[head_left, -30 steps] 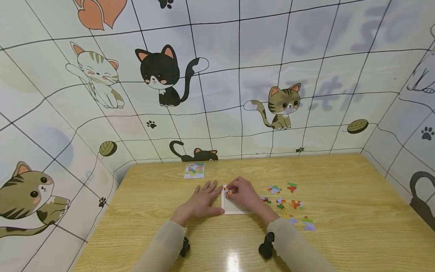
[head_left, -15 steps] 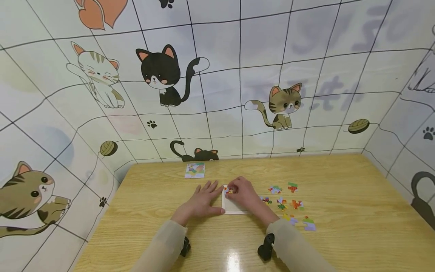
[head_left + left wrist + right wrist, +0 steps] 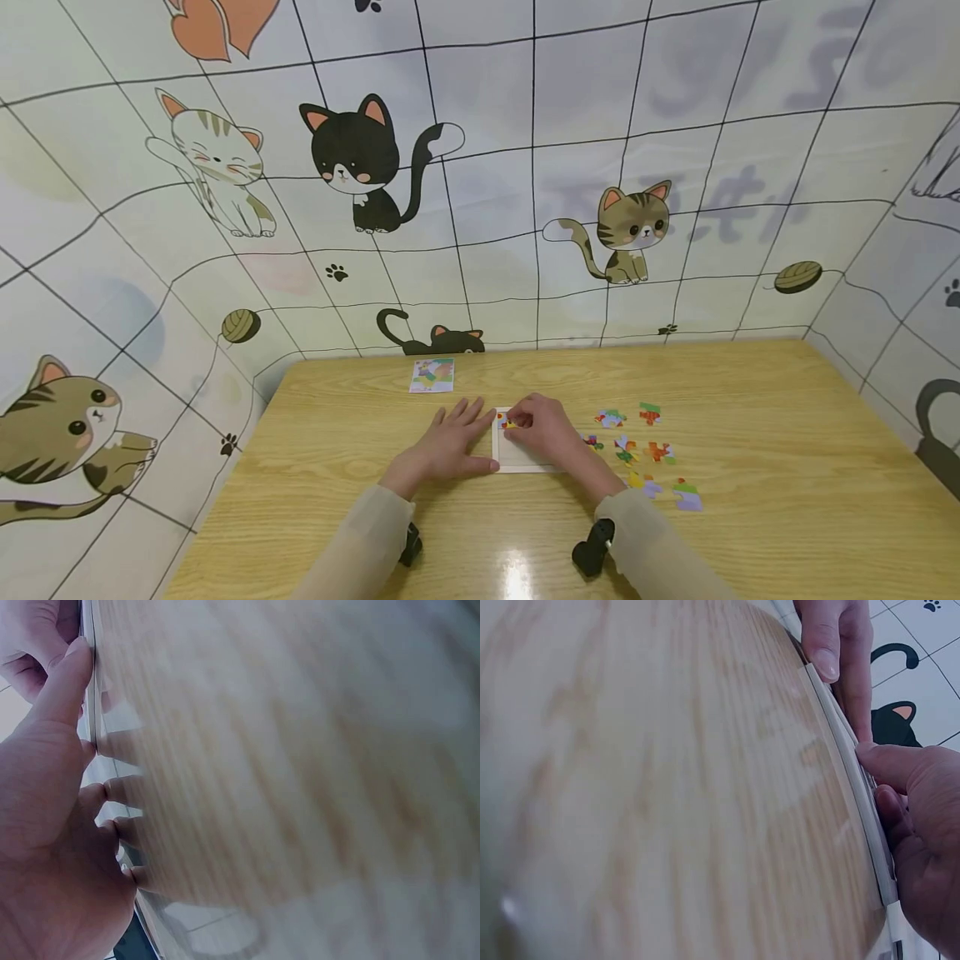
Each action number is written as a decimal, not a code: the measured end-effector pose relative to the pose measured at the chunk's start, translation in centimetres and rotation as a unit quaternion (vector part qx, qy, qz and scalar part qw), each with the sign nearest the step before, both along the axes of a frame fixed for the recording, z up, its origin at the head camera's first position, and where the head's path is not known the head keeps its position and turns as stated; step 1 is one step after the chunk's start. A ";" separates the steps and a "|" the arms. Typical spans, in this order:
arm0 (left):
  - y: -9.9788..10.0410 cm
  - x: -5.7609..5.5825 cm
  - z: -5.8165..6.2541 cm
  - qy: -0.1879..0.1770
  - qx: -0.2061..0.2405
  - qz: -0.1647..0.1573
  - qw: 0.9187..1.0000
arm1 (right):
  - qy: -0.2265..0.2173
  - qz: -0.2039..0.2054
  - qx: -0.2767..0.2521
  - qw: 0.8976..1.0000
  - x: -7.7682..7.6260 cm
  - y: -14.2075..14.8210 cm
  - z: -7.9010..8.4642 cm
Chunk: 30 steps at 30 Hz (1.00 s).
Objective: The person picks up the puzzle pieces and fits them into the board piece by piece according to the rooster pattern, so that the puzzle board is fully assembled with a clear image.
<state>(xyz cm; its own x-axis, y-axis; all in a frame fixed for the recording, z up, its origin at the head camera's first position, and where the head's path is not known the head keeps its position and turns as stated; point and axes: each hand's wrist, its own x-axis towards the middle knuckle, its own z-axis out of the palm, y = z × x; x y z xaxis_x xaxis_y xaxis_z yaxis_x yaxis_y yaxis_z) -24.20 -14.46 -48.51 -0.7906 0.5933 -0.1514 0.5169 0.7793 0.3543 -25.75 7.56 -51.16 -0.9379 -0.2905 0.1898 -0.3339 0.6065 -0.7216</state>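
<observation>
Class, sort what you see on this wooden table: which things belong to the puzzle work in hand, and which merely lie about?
In use: white square puzzle tray; small red-and-yellow puzzle piece under the right hand; left hand steadying the tray's edge; loose colourful puzzle pieces.

Lying about: small picture card; wooden table; cat-patterned wall.

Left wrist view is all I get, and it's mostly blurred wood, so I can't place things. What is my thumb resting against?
Observer: The left hand lies flat on the table, thumb against the left edge of a white puzzle tray.
Operator: And the other hand?
Observer: The right hand is over the tray, its grip pinching a red and yellow puzzle piece at the tray's far left corner.
Operator: Any pieces left outside?
Observer: Yes, loose pieces lie scattered to the right of the tray, and a small picture card lies at the table's far edge.
</observation>
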 end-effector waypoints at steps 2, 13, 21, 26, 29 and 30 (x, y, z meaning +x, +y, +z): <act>0.1 0.1 0.0 0.002 0.000 -0.001 1.000 | 0.001 0.002 0.004 1.000 0.0 0.1 0.0; 0.5 -0.1 0.2 0.006 -0.005 -0.007 1.000 | -0.008 -0.010 0.009 1.000 0.3 0.5 0.4; 0.5 -0.1 0.1 0.002 -0.006 -0.006 1.000 | 0.016 0.004 0.001 1.000 -0.1 0.4 0.0; 0.3 -0.2 0.0 0.005 -0.007 -0.007 1.000 | -0.014 0.007 -0.020 1.000 0.0 0.7 0.4; 0.1 -0.1 -0.1 0.006 -0.008 -0.006 1.000 | -0.037 0.002 -0.053 0.998 0.1 1.3 0.8; 0.0 -0.1 -0.1 0.006 -0.006 -0.005 1.000 | -0.040 0.001 -0.064 0.997 0.1 1.7 0.9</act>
<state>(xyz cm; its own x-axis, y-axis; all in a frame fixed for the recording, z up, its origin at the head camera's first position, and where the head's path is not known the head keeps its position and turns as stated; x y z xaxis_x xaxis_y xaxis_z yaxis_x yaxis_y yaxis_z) -24.31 -14.47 -48.61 -0.7861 0.5997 -0.1497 0.5293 0.7781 0.3382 -25.62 9.24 -50.23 -0.9510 -0.2701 0.1501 -0.2730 0.5069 -0.8176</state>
